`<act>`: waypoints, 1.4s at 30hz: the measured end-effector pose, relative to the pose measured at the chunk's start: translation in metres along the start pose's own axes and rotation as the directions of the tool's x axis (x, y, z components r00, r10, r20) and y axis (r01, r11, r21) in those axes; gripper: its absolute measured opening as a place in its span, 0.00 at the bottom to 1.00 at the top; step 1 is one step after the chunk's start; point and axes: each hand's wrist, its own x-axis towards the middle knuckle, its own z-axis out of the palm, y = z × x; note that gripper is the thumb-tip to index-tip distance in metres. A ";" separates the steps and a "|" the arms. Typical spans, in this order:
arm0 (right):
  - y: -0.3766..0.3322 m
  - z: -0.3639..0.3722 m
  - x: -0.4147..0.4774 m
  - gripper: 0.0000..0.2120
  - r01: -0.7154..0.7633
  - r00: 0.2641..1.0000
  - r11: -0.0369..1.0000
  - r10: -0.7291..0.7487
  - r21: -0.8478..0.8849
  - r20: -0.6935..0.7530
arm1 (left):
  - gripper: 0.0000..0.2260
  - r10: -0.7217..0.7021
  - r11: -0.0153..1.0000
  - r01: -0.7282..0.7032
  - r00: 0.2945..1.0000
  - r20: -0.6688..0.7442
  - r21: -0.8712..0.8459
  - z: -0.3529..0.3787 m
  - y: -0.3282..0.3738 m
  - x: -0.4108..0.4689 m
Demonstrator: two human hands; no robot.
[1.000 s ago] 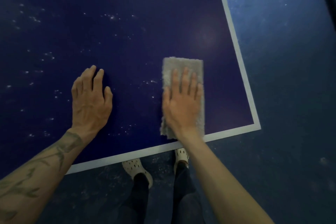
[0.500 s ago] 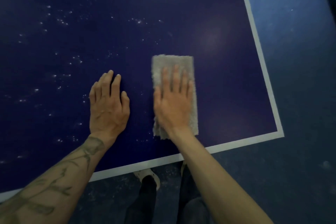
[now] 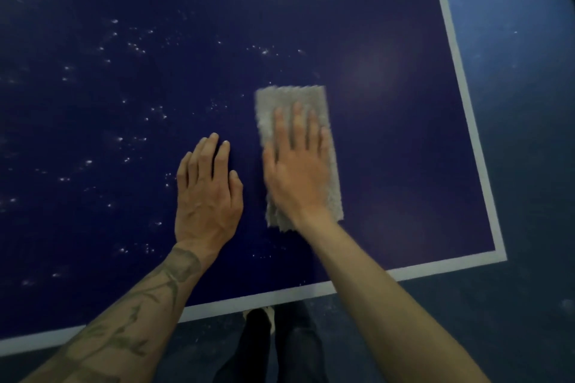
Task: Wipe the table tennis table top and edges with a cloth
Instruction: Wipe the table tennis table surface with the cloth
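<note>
Head view: blurred right hand (image 3: pixel 298 177), apparently flat, presses cloth (image 3: pixel 292 96) onto table (image 3: pixel 389 25)

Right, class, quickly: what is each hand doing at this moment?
Left hand: open, flat on the dark blue table top, holding nothing.
Right hand: open, straight fingers pressing the grey fluffy rectangular cloth onto the table.

The blurred right hand (image 3: pixel 298 179) hides the middle of the cloth (image 3: pixel 289 96), and the surface (image 3: pixel 389 149) is cut off top and left.
</note>
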 end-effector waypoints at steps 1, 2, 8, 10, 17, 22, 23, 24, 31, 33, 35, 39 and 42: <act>-0.005 0.003 -0.013 0.30 0.128 0.992 0.992 -0.128 -0.010 0.016 | 0.22 -0.004 1.000 0.004 1.000 -0.006 -0.006 0.000 0.000 0.000; -0.001 0.003 -0.024 0.29 0.215 0.976 0.977 -0.214 -0.011 0.035 | 0.22 -0.008 1.000 0.008 1.000 -0.007 -0.012 -0.001 0.000 0.000; 0.058 -0.024 0.023 0.29 -0.046 0.997 0.999 0.047 -0.013 0.056 | 0.21 -0.023 0.999 0.024 1.000 0.018 -0.048 -0.005 0.000 0.004; 0.049 -0.027 0.064 0.30 -0.134 0.991 0.990 0.134 0.034 -0.002 | 0.21 -0.020 0.998 0.020 1.000 0.003 -0.052 -0.006 -0.001 0.011; 0.006 -0.005 0.053 0.30 0.331 0.942 0.943 -0.330 -0.006 0.061 | 0.21 -0.130 0.990 0.128 0.991 -0.032 -0.052 -0.014 -0.020 0.072; 0.056 -0.030 0.101 0.29 0.073 0.996 0.997 -0.070 -0.040 0.059 | 0.21 -0.129 0.991 0.128 0.991 -0.029 -0.030 -0.014 -0.037 0.116; 0.054 -0.034 0.123 0.29 -0.017 0.999 1.000 0.018 -0.018 0.035 | 0.21 -0.118 0.993 0.117 0.993 -0.030 -0.019 -0.013 -0.041 0.124; 0.047 -0.035 0.143 0.30 -0.080 0.997 0.997 0.080 0.009 0.009 | 0.21 -0.109 0.994 0.109 0.993 -0.032 -0.009 -0.012 -0.043 0.132; -0.015 -0.009 0.123 0.29 0.357 0.932 0.934 -0.356 0.001 0.067 | 0.22 -0.143 0.990 0.143 0.989 -0.037 0.008 -0.008 -0.055 0.181; 0.008 -0.016 0.124 0.29 0.347 0.934 0.938 -0.345 -0.008 0.089 | 0.23 -0.152 0.988 0.152 0.988 -0.028 -0.004 -0.008 -0.056 0.181; 0.026 -0.027 0.152 0.29 0.208 0.975 0.978 -0.205 -0.031 0.083 | 0.24 -0.161 0.987 0.161 0.987 -0.024 -0.009 -0.008 -0.057 0.182; 0.009 -0.038 0.237 0.30 -0.057 0.998 0.998 0.057 0.022 0.019 | 0.25 -0.165 0.986 0.164 0.986 -0.024 -0.012 -0.006 -0.058 0.183; -0.032 -0.027 0.247 0.30 0.090 0.995 0.996 -0.091 0.029 0.049 | 0.25 -0.164 0.986 0.164 0.986 -0.022 -0.005 -0.006 -0.059 0.183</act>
